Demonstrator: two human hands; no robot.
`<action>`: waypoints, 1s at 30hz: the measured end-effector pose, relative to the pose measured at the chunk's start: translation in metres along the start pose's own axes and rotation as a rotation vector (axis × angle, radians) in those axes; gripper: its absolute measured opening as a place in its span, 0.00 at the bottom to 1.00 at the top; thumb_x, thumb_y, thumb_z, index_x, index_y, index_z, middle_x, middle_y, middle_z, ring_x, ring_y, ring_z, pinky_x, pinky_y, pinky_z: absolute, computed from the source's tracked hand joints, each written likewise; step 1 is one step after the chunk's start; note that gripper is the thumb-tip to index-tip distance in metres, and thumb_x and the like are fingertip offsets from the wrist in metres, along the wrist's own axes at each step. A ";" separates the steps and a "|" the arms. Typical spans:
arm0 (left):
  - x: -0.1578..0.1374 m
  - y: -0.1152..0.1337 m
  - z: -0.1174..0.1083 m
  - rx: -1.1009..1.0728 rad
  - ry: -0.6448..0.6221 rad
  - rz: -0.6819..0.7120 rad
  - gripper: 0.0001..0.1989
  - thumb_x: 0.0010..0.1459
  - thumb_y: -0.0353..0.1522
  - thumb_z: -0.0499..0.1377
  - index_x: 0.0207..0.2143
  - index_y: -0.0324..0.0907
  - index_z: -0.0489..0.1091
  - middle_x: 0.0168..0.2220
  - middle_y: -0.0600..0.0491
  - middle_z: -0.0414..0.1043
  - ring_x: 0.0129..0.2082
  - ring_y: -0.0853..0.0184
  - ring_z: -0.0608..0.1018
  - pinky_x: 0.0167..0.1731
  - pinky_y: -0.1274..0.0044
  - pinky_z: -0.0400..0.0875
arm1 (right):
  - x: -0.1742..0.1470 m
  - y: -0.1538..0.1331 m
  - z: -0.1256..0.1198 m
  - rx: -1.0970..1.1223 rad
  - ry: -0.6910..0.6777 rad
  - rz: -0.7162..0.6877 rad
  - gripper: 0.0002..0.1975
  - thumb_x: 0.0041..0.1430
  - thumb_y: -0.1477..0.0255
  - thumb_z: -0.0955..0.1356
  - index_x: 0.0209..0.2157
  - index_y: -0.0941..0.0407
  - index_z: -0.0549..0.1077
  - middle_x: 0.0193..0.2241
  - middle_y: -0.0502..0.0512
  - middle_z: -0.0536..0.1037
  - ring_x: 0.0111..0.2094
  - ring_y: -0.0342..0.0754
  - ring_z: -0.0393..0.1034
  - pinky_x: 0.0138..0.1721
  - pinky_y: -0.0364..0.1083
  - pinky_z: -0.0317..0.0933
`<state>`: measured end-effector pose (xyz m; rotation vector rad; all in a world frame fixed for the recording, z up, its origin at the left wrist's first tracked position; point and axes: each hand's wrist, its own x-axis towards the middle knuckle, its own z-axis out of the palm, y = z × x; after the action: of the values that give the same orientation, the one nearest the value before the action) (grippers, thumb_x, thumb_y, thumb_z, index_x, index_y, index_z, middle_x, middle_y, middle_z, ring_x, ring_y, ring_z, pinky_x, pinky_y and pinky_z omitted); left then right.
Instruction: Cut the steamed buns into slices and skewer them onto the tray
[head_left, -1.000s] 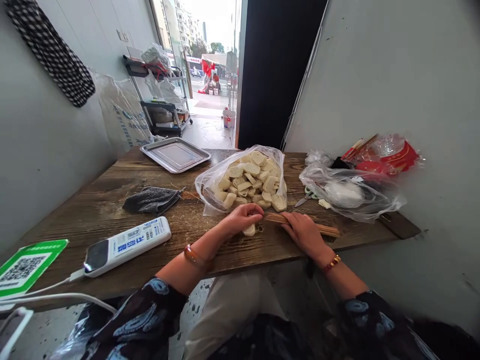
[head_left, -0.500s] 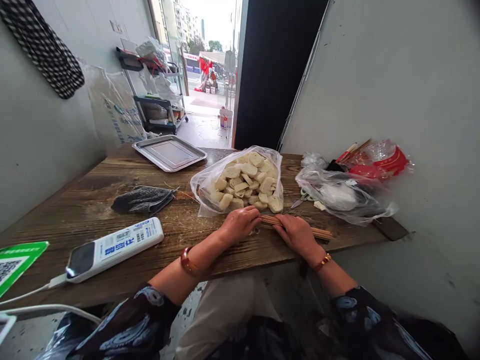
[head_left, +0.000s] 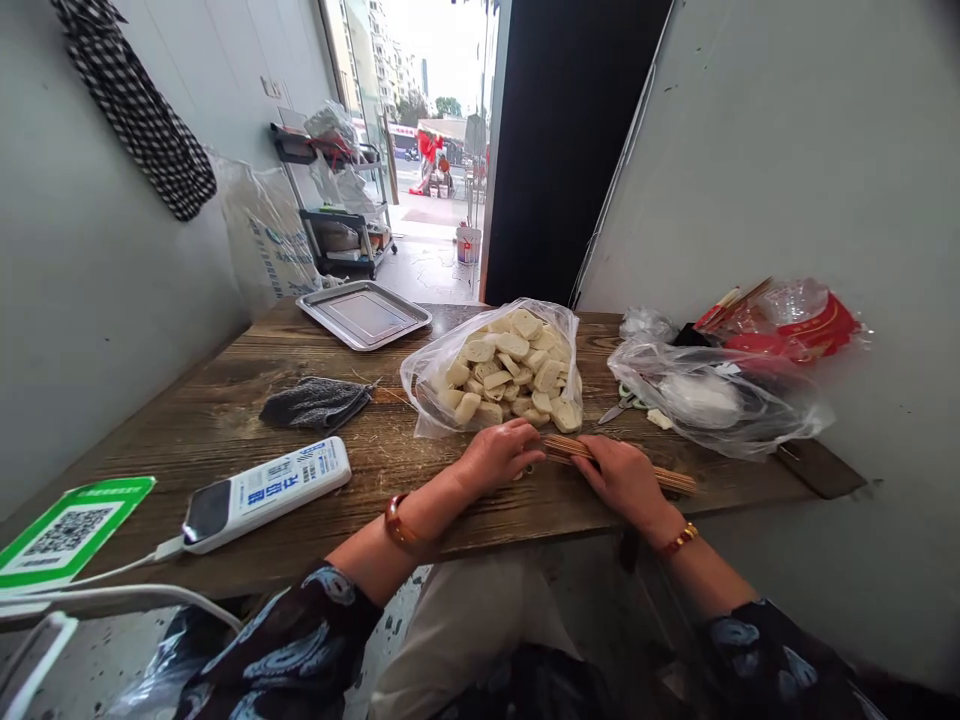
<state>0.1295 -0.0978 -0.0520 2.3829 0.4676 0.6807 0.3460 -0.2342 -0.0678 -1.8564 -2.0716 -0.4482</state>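
A bundle of thin wooden skewers [head_left: 671, 480] lies low over the table near its front edge. My right hand [head_left: 619, 478] is closed around the middle of it, thumb toward me. At the bundle's left end is my left hand [head_left: 499, 460], its fingers loosely curled and its thumb apart from them; the fingertips meet the skewer ends. Just beyond both hands, a clear plastic bag [head_left: 424, 385] lies open, filled with pale, thick-cut slices [head_left: 514, 345] that look like bread or dough.
A metal tray [head_left: 365, 315] sits at the back left, with a dark cloth [head_left: 315, 402] nearer. A white power bank [head_left: 266, 492] with a cable and a green QR card [head_left: 71, 535] lie left. Scissors [head_left: 619, 408] and a plastic bag [head_left: 705, 395] with a white lump lie right.
The whole view has shifted, so everything sits further right in the picture. My left thumb has come away from its fingers at the skewer ends. My right hand keeps its grip.
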 end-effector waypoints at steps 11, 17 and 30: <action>-0.004 0.001 -0.003 0.280 -0.123 0.082 0.16 0.68 0.34 0.53 0.26 0.40 0.68 0.30 0.55 0.67 0.28 0.70 0.69 0.29 0.79 0.59 | 0.004 -0.008 0.007 -0.016 -0.011 -0.045 0.13 0.72 0.63 0.64 0.41 0.56 0.76 0.35 0.57 0.83 0.34 0.51 0.77 0.36 0.46 0.61; -0.004 -0.003 0.000 0.119 -0.066 0.073 0.16 0.67 0.34 0.54 0.25 0.41 0.67 0.29 0.54 0.67 0.29 0.70 0.69 0.31 0.79 0.60 | 0.001 -0.001 0.011 -0.005 0.027 -0.034 0.13 0.71 0.63 0.64 0.45 0.57 0.76 0.38 0.58 0.84 0.35 0.52 0.79 0.37 0.48 0.65; 0.003 -0.006 -0.043 -0.440 0.262 -0.159 0.20 0.58 0.43 0.59 0.20 0.39 0.68 0.20 0.56 0.61 0.24 0.72 0.62 0.26 0.78 0.56 | -0.027 0.077 0.019 -0.082 0.010 0.114 0.18 0.71 0.59 0.61 0.45 0.56 0.75 0.38 0.57 0.84 0.34 0.54 0.80 0.34 0.49 0.66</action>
<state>0.1063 -0.0723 -0.0251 1.8351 0.5461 0.9210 0.4246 -0.2417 -0.0950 -2.0024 -1.9562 -0.5198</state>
